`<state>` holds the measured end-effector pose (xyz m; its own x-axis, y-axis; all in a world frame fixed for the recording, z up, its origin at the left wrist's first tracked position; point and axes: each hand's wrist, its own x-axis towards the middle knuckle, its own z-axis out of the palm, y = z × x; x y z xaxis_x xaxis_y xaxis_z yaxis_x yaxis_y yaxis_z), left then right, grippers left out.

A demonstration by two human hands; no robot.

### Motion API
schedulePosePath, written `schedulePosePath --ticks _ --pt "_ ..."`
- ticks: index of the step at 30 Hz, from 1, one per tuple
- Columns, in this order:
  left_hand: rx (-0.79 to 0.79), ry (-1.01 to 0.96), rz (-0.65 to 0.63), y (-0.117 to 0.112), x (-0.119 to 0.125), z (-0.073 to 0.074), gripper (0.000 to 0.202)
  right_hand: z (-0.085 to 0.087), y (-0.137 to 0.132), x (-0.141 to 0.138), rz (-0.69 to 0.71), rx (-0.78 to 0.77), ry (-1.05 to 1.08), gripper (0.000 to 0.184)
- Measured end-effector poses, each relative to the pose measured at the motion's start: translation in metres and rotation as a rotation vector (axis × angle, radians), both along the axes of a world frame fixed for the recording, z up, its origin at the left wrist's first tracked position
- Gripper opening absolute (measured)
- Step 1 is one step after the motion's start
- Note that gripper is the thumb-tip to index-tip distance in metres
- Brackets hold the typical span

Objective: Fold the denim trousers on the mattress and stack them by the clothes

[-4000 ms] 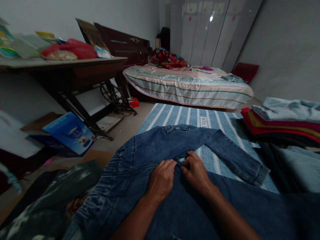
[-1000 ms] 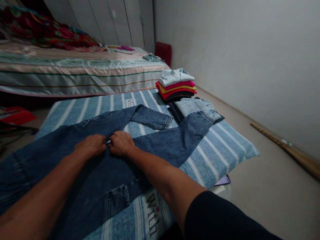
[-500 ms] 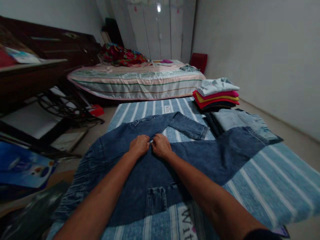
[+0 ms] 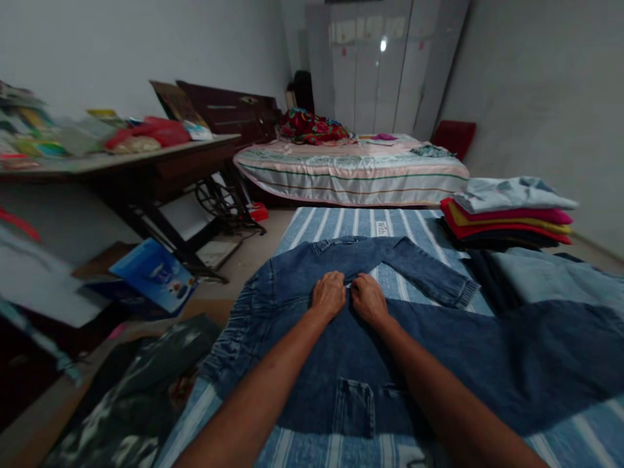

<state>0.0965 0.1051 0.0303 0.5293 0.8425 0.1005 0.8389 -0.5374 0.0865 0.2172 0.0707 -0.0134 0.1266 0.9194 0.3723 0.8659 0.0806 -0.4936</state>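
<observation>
A pair of dark blue jeans [image 4: 312,364] lies spread on a striped blue cover, its gathered waist to the left and its legs toward the right. The far leg is bent, with its ribbed cuff on the cover. My left hand [image 4: 329,294] is closed on the denim near the middle of the jeans. Right beside it, my right hand [image 4: 369,297] pinches the same cloth, the two thumbs almost touching. The fingertips are partly hidden by the hands. A patch pocket shows on the near side, between my forearms.
Folded clothes [image 4: 507,218] are stacked at the right, with folded light jeans [image 4: 560,276] nearer me. Behind the striped cover [image 4: 336,221] stands a bed [image 4: 351,179]. A cluttered sewing table [image 4: 195,149] is on the left, with camouflage cloth [image 4: 141,390] below.
The view has swung left, so everything sits further right and more of the table shows. Both hands keep their hold on the jeans, which lie much as before.
</observation>
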Motion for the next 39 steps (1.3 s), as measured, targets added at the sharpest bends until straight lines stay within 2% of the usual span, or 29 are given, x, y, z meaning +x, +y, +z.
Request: schedulePosePath --ticks 5,8,12,18,21,25,28,31,33,36,39 --pt "-0.042 -0.071 0.033 0.004 -0.007 -0.009 0.024 0.003 -0.008 -0.006 0.106 0.043 -0.042 0.021" --pt "-0.080 -0.115 0.032 0.010 -0.013 -0.010 0.027 0.009 -0.011 -0.012 0.191 0.043 -0.077 0.023" --pt "-0.104 -0.160 0.010 0.015 -0.019 -0.011 0.027 0.010 -0.011 -0.015 0.238 0.040 -0.072 0.023" --pt "-0.105 -0.190 0.014 0.013 -0.021 -0.014 0.026 -0.007 -0.011 -0.006 0.371 0.090 0.061 0.024" --pt "-0.125 -0.196 0.029 0.015 -0.021 -0.012 0.028 -0.012 -0.009 -0.005 0.368 0.125 0.138 0.023" --pt "-0.150 -0.170 0.012 0.019 -0.020 -0.005 0.029 -0.007 -0.005 -0.005 0.334 0.117 0.262 0.020" --pt "-0.137 -0.076 -0.011 0.018 -0.014 0.004 0.027 0.002 -0.001 0.009 0.256 0.124 0.250 0.018" --pt "-0.130 -0.005 -0.032 0.015 -0.007 0.013 0.025 0.017 0.003 0.046 0.033 0.107 0.058 0.023" --pt "-0.123 -0.001 -0.051 0.014 -0.005 0.014 0.023 0.029 0.006 0.080 -0.152 0.000 -0.142 0.027" --pt "-0.091 -0.059 -0.081 0.015 -0.004 0.008 0.024 0.043 0.010 0.133 -0.397 -0.245 -0.347 0.035" --pt "-0.047 -0.144 -0.066 0.016 -0.005 -0.004 0.026 0.045 0.018 0.175 -0.490 -0.469 -0.362 0.044"
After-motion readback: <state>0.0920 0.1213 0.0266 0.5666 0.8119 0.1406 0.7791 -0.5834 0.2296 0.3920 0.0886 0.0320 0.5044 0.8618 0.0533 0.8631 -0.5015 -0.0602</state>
